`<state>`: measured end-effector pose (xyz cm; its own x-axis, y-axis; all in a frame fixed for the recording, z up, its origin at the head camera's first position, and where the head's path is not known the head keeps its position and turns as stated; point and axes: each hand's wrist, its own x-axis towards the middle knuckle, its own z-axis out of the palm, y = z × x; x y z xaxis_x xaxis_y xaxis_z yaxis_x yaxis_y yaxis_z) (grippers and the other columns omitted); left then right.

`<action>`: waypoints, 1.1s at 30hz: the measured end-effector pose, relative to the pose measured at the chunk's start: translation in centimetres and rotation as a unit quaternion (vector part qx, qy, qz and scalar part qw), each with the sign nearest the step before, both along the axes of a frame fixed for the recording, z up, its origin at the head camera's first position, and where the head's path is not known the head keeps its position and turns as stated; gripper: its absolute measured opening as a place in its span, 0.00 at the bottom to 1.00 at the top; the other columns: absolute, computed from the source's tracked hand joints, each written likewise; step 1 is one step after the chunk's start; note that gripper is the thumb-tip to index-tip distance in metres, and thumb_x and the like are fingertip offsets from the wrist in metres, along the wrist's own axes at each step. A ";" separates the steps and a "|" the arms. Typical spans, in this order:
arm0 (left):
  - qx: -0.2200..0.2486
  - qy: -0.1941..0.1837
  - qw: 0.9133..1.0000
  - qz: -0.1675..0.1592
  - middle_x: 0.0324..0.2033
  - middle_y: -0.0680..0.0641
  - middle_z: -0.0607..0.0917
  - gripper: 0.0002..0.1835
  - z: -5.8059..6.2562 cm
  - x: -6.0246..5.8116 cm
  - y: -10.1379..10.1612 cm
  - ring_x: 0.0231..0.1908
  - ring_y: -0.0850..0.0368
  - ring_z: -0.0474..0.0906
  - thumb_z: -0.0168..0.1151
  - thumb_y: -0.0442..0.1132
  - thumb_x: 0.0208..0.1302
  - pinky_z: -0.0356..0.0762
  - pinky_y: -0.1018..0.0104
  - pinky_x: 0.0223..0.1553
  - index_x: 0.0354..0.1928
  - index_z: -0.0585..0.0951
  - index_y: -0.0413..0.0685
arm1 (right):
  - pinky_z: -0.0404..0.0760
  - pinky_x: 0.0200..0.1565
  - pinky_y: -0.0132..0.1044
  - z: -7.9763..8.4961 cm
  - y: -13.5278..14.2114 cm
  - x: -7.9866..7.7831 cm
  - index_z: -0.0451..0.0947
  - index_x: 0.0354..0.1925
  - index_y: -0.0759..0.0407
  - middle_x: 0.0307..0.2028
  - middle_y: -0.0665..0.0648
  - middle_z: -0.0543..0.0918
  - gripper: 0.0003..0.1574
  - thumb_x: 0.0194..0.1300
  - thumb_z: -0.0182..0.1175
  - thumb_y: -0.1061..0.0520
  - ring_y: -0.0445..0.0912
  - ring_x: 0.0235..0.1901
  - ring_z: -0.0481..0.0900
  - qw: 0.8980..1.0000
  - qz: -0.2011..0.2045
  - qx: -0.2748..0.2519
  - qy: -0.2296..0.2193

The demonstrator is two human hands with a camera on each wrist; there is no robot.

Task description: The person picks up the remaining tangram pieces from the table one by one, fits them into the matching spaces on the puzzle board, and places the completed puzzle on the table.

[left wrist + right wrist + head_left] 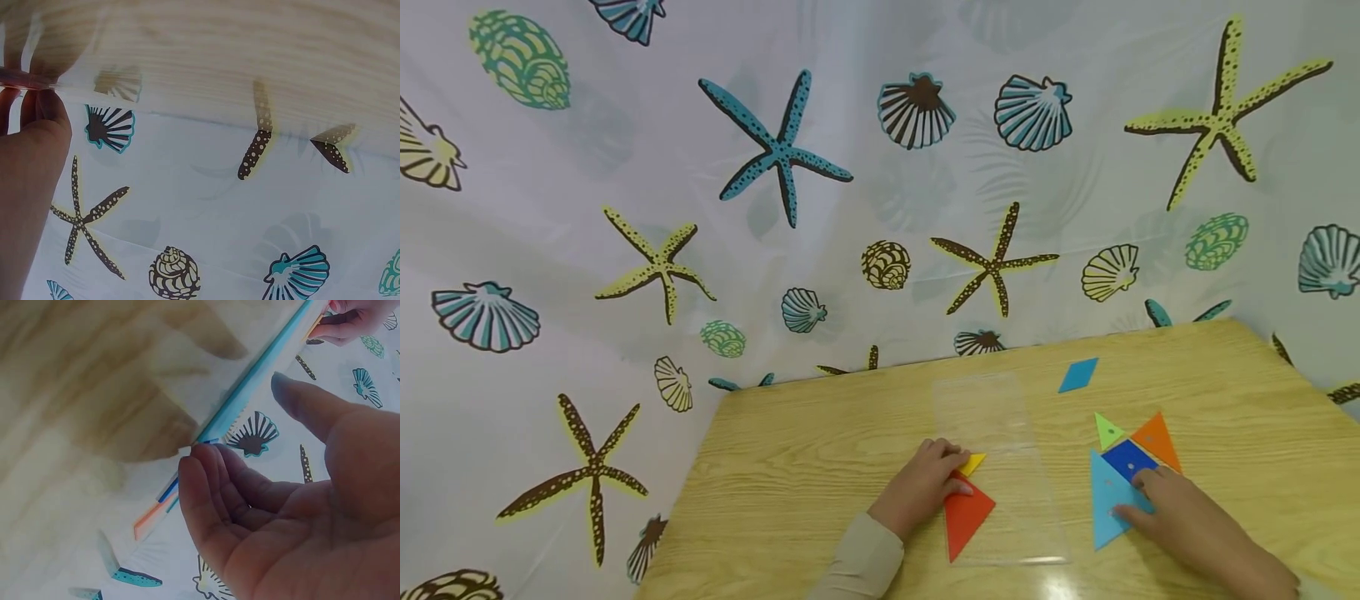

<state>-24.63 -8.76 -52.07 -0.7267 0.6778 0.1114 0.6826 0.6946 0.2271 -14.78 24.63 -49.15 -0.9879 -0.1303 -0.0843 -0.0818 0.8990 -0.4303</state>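
On a wood-grain bench [805, 442], two bare hands rest among flat coloured shapes. The left hand [921, 483], fingers relaxed and bent, touches a yellow piece [975, 463] with its fingertips and a red triangle [967, 517] with its thumb; both pieces lie at the left side of a clear rectangular sheet [1026, 500]. To the right of the sheet, the right hand [1180, 512] has its thumb spread away from its loosely bent fingers. Its fingertips meet a dark blue piece [1123, 457], while the thumb is over a light-blue triangle [1107, 492] just beside it. Close by are a small green triangle [1107, 431] and an orange triangle [1159, 440]. Farther back lies a blue parallelogram [1078, 375]. Behind hangs white cloth [842, 242] printed with starfish and shells.
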 end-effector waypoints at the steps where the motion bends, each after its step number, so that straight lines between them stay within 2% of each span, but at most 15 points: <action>1: 0.000 -0.002 1.000 0.001 0.52 0.57 0.72 0.30 0.0 0.0 0.0 0.49 0.63 0.65 0.49 0.59 0.62 0.67 0.78 0.49 0.64 0.70 0.55 | 0.76 0.40 0.53 0.0 -0.1 -0.1 0.74 0.43 0.75 0.37 0.61 0.77 0.40 0.56 0.63 0.38 0.57 0.40 0.77 1.000 -0.001 0.000 0.001; 6: 0.000 -0.012 1.000 0.008 0.52 0.57 0.72 0.31 -0.1 -0.1 0.1 0.49 0.64 0.65 0.47 0.60 0.61 0.67 0.78 0.50 0.64 0.70 0.56 | 0.76 0.37 0.51 -0.1 -0.5 -0.2 0.73 0.42 0.77 0.34 0.60 0.77 0.45 0.52 0.63 0.34 0.54 0.36 0.76 1.000 -0.007 0.013 0.015; 11: -0.005 -0.006 1.000 0.008 0.52 0.57 0.72 0.31 -0.3 -0.2 0.0 0.48 0.64 0.65 0.46 0.61 0.61 0.67 0.79 0.49 0.64 0.70 0.57 | 0.74 0.31 0.43 -0.4 -0.8 -0.2 0.73 0.37 0.72 0.28 0.55 0.72 0.41 0.51 0.65 0.34 0.47 0.29 0.70 0.999 -0.005 0.028 0.033; 18: -0.008 0.020 1.000 -0.008 0.52 0.56 0.72 0.30 -0.3 -0.3 -0.1 0.49 0.63 0.66 0.47 0.60 0.62 0.67 0.79 0.50 0.64 0.71 0.56 | 0.64 0.23 0.36 -0.5 -1.5 -0.4 0.70 0.31 0.61 0.25 0.52 0.66 0.36 0.47 0.64 0.30 0.45 0.25 0.63 1.000 -0.008 0.026 0.007; 21: -0.006 0.026 1.000 -0.016 0.53 0.55 0.72 0.30 -0.3 -0.3 -0.2 0.50 0.62 0.66 0.48 0.58 0.62 0.67 0.78 0.50 0.64 0.71 0.55 | 0.60 0.22 0.35 -0.6 -1.8 -0.6 0.69 0.29 0.58 0.24 0.52 0.64 0.33 0.47 0.64 0.32 0.45 0.23 0.61 1.000 -0.003 0.023 0.004; 29: 0.004 0.037 0.999 -0.027 0.53 0.53 0.73 0.29 -0.3 0.0 -0.4 0.50 0.61 0.66 0.50 0.57 0.63 0.67 0.78 0.50 0.64 0.71 0.53 | 0.61 0.22 0.36 -0.1 -1.9 -1.6 0.67 0.26 0.57 0.21 0.52 0.63 0.28 0.51 0.64 0.36 0.45 0.21 0.62 0.998 0.013 0.057 -0.013; 33: 0.008 0.041 0.999 -0.029 0.53 0.53 0.73 0.30 -0.4 0.0 -0.4 0.49 0.61 0.66 0.48 0.57 0.63 0.66 0.79 0.50 0.64 0.71 0.52 | 0.60 0.22 0.36 0.3 -1.9 -2.0 0.67 0.25 0.56 0.20 0.52 0.62 0.26 0.51 0.65 0.38 0.45 0.21 0.62 0.998 0.014 0.057 -0.028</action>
<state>-24.63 -9.20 -52.49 -0.6739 0.7164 0.1809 0.7388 0.6498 0.1790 -16.82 22.71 -48.81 -0.9773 -0.1439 -0.1558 -0.0856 0.9398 -0.3307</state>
